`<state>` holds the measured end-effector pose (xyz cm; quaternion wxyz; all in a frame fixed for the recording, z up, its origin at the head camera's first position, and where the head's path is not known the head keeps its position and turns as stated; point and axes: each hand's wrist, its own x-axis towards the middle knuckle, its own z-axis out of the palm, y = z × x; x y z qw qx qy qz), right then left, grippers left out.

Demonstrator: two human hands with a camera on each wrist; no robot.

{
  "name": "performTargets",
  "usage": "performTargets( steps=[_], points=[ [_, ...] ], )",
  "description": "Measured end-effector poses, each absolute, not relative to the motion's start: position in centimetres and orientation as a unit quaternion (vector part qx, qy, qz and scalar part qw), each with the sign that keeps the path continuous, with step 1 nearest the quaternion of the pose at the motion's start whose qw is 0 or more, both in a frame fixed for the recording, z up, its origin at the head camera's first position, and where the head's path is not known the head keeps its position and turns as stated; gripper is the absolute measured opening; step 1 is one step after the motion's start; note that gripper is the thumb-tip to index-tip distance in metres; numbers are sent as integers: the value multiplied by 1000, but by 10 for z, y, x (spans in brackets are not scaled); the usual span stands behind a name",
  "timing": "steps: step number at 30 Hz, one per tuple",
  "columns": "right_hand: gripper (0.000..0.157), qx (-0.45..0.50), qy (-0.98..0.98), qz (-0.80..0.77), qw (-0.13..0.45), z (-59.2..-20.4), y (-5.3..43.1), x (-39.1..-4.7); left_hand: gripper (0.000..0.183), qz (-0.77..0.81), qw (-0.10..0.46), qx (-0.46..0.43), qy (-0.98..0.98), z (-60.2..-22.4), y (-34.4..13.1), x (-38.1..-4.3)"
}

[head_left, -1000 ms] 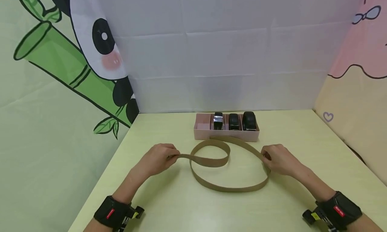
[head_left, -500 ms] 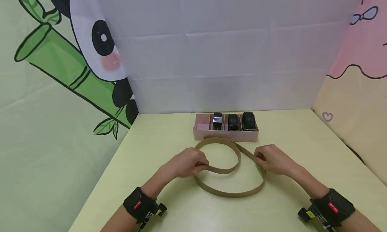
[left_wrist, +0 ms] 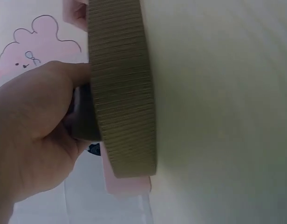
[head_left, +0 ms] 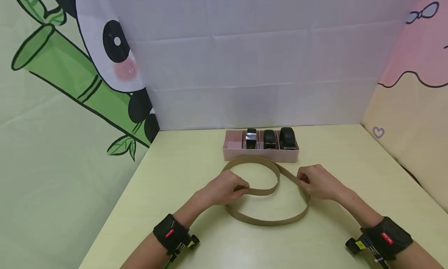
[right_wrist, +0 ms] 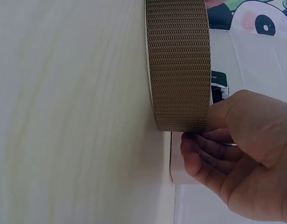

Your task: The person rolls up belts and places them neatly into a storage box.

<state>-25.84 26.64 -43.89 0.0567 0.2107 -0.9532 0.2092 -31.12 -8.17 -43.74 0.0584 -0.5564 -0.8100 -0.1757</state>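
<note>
A long brown woven webbing belt [head_left: 267, 222] stands on its edge on the table in loose, overlapping loops. My left hand [head_left: 227, 188] pinches it at the left of the smaller inner loop. On the right side of the outer loop, the fingers of my right hand [head_left: 320, 183] pinch the strap. The left wrist view has the ribbed belt [left_wrist: 122, 93] close up, covering part of the left hand [left_wrist: 41, 126]; a dark piece by those fingers is unclear. In the right wrist view, the thumb and fingers of the right hand [right_wrist: 255, 149] meet at the belt's edge [right_wrist: 178, 70].
Behind the loops stands a pink divided box [head_left: 260, 155]. Several compartments line it: the leftmost shows bare, and the others hold black rolled belts [head_left: 269, 139], one with a silver buckle. A printed cloth [head_left: 259, 66] rises behind the pale table [head_left: 189, 152].
My left hand has moved right with the belt, from outside the loops to over their left side. The inner loop has shifted right and rounded out. My right hand has shifted only slightly.
</note>
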Motion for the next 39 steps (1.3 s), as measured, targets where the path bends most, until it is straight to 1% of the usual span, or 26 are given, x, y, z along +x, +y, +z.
performTargets(
  steps=[5, 10, 13, 17, 22, 26, 31, 36, 39],
  points=[
    [6, 195, -958, 206, 53, -437, 272, -257, 20, -133, 74, -507, -849, -444, -92, -315],
    [14, 185, -959, 208, 50, -433, 283, -256, 37, -103, 95, -452, -881, -439, -116, -326],
    [12, 191, -960, 197, 53, -430, 288, -255, 42, -81, 103, -413, -901, -436, -131, -335],
    [10, 213, -958, 183, 56, -427, 294, -253, 35, -60, 97, -358, -927, -435, -148, -348],
    [15, 241, -951, 186, 50, -427, 298, -249, 25, -56, 71, -317, -944, -432, -156, -353],
    [18, 250, -948, 188, 52, -428, 301, -249, 27, -36, 65, -323, -943, -426, -150, -350],
    [21, 254, -948, 181, 65, -429, 305, -250, 31, -24, 66, -343, -937, -419, -130, -342],
    [24, 256, -949, 165, 81, -431, 307, -253, 27, -37, 64, -390, -918, -412, -105, -333],
    [23, 263, -947, 158, 95, -432, 307, -256, 13, -39, 75, -450, -889, -408, -89, -331]
  ],
)
